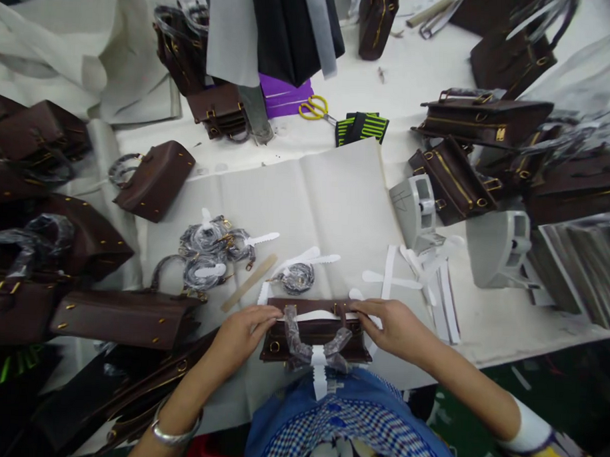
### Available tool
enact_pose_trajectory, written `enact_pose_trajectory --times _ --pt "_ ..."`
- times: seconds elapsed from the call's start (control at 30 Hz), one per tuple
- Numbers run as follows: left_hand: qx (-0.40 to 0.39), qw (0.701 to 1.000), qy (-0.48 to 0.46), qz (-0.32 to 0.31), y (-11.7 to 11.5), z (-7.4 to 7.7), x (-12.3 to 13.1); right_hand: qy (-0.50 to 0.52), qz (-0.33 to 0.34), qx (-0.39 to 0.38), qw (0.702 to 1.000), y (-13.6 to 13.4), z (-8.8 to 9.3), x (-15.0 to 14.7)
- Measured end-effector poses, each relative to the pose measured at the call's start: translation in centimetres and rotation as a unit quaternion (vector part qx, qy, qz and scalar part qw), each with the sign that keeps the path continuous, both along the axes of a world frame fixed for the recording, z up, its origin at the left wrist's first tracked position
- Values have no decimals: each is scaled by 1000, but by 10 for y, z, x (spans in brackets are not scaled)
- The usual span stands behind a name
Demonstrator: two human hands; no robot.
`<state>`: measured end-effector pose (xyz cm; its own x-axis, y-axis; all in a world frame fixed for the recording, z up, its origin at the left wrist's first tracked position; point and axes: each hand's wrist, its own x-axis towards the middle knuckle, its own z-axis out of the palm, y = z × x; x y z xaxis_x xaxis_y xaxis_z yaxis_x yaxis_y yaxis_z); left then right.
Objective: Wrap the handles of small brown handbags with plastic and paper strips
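A small dark brown handbag [306, 335] with gold fittings lies at the near edge of the table, close against my body. My left hand [244, 336] pinches its upper left corner, and my right hand [394, 330] grips the upper right corner. Between my fingertips a white strip [319, 315] runs along the bag's top; whether my fingers also hold its ends, I cannot tell. The bag's handles [294, 335] are wrapped in clear plastic. A white notched band [318, 372] is fastened at the handles and hangs toward me.
Coiled, wrapped straps [204, 242] and white notched strips [390, 279] lie just beyond the bag. Two grey tape dispensers [499, 248] stand at right. Brown handbags [154, 180] crowd both sides. Yellow-handled scissors [314, 107] lie farther back near a purple sheet [284, 98].
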<state>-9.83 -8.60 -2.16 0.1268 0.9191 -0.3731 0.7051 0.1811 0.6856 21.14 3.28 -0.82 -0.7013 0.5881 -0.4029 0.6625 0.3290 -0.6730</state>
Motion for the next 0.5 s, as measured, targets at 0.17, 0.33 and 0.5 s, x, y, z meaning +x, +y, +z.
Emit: enact_pose_trajectory --times 0.17,0.33,0.5 --pt "63 989 52 -123 7 6 -7 35 77 18 996 9 -4 1" --pt "190 949 114 -223 2 7 -15 73 109 80 988 5 -9 8" --pt "207 944 137 -220 1 5 -14 43 127 178 975 -7 -11 10"
